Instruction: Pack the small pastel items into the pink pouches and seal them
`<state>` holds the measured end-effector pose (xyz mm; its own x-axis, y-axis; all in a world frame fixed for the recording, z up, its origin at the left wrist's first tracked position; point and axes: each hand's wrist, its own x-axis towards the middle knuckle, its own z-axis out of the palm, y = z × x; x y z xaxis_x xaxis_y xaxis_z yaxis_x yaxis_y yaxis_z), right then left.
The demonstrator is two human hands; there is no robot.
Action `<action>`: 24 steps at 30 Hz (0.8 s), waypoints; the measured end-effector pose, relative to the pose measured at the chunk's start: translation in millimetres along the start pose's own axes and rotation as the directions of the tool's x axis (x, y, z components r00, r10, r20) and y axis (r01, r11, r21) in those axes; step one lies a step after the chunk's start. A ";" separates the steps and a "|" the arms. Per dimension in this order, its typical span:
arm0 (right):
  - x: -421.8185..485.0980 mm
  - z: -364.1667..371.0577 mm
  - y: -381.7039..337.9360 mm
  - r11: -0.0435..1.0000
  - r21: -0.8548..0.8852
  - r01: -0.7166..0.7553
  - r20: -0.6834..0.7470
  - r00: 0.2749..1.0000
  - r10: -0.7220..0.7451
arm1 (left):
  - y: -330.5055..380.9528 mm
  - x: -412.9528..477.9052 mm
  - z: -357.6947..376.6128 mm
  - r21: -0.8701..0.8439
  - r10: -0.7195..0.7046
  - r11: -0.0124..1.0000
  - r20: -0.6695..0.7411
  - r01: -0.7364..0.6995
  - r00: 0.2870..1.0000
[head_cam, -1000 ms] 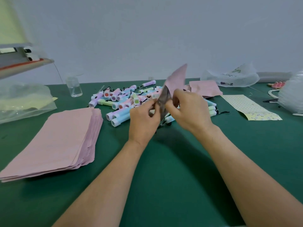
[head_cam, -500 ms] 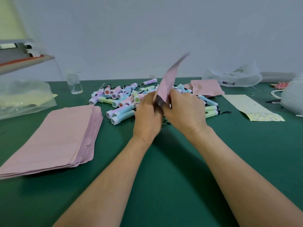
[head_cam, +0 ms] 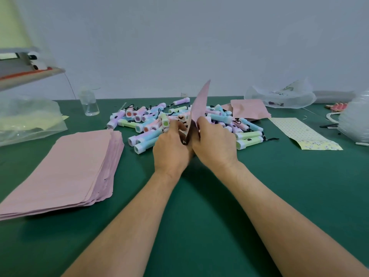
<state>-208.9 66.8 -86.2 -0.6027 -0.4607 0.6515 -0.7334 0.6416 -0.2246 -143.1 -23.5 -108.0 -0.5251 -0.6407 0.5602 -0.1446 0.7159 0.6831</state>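
Left hand (head_cam: pixel 171 148) and right hand (head_cam: pixel 214 144) pinch the near end of one pink pouch (head_cam: pixel 199 102), held upright above the counter (head_cam: pixel 199 196) middle. Pastel items (head_cam: pixel 151 134) lie heaped toward the far edge. Probable faults: the thin mouth failing to part, or the pouch creasing under uneven grip.

My left hand (head_cam: pixel 172 145) and right hand (head_cam: pixel 214 143) cover the lower end of the pouch (head_cam: pixel 198 105), so I cannot tell what sits inside it. My fingers hide part of the torch pile (head_cam: pixel 151 124) at twelve o'clock. The pouch stack (head_cam: pixel 60 166) at nine o'clock runs off the left edge. At two o'clock the clear bag (head_cam: pixel 279 96) holds something too blurred to name, and the plastic bundle (head_cam: pixel 355 120) is cut by the right edge.
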 end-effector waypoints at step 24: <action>11.5 -13.4 33.1 0.954 0.236 -0.188 -0.165 0.959 0.230 | 7.2 -3.8 2.4 -0.199 0.083 0.978 0.117 -0.058 0.990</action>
<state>-236.0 90.9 -76.5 -0.6947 -0.1936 0.6927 -0.6603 0.5538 -0.5073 -144.2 -15.2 -106.3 -0.6297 -0.5424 0.5562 0.0560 0.6824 0.7289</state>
